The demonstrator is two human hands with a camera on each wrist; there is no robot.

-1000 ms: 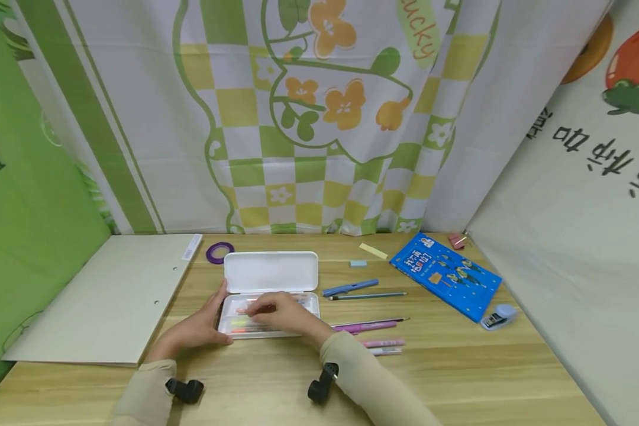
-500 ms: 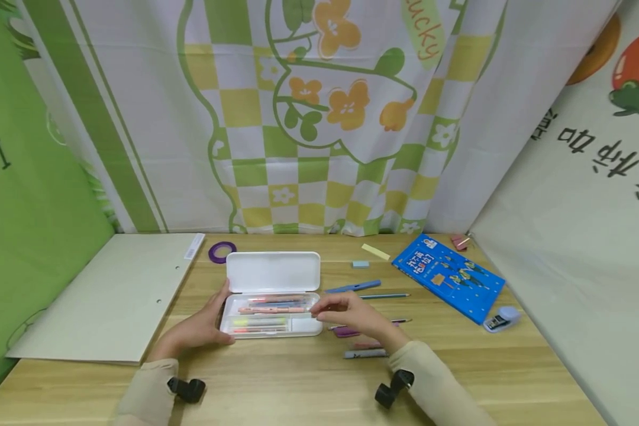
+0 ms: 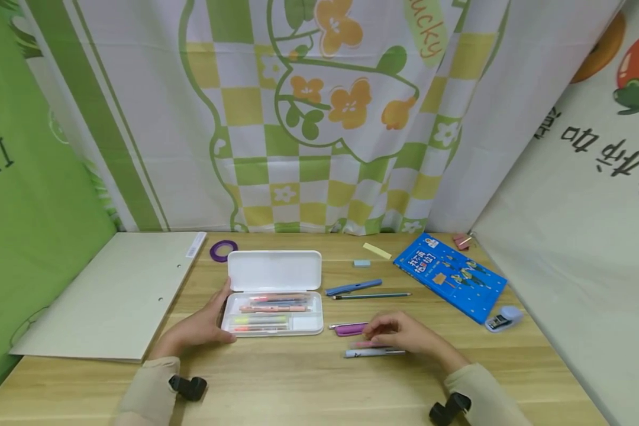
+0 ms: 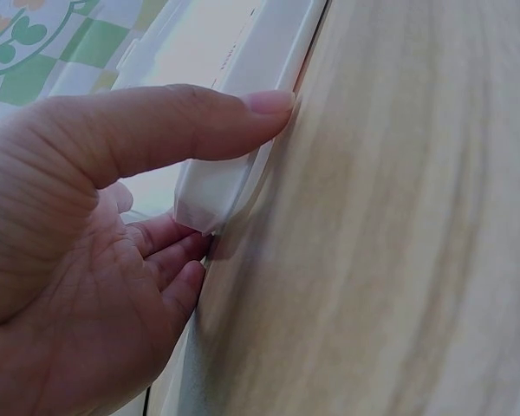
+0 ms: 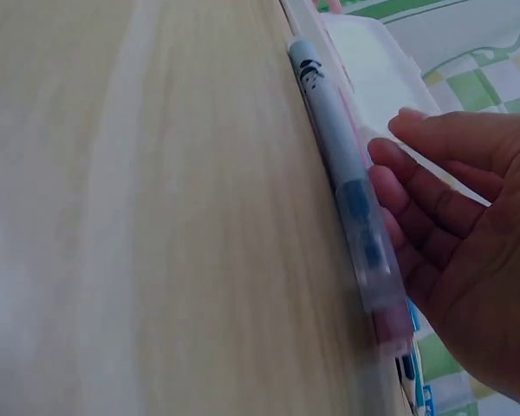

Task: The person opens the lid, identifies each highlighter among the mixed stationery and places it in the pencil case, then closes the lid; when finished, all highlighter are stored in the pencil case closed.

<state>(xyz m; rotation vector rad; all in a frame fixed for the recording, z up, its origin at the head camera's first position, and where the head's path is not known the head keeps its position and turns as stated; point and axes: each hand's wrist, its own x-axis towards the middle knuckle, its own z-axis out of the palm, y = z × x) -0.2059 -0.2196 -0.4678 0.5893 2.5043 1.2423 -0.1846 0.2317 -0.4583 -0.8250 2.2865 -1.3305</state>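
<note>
A white pencil case lies with its lid up, pens and highlighters in its compartments. My left hand grips its left end; in the left wrist view the thumb lies along the front edge and the fingers are at the end. On the right, my right hand hovers over a pink pen, its fingers loosely bent and the thumb apart from them. A white-and-grey pen with a clear part lies just in front. Behind is a purple pen, partly covered by the hand.
Farther back lie a blue pen, a pencil, an eraser and a yellow strip. A blue book and a stapler are at right. Purple tape and a large board are at left.
My right hand has left the pencil case, where a pink pen now shows, and moved right to the pens on the table. The left hand keeps its hold on the case.
</note>
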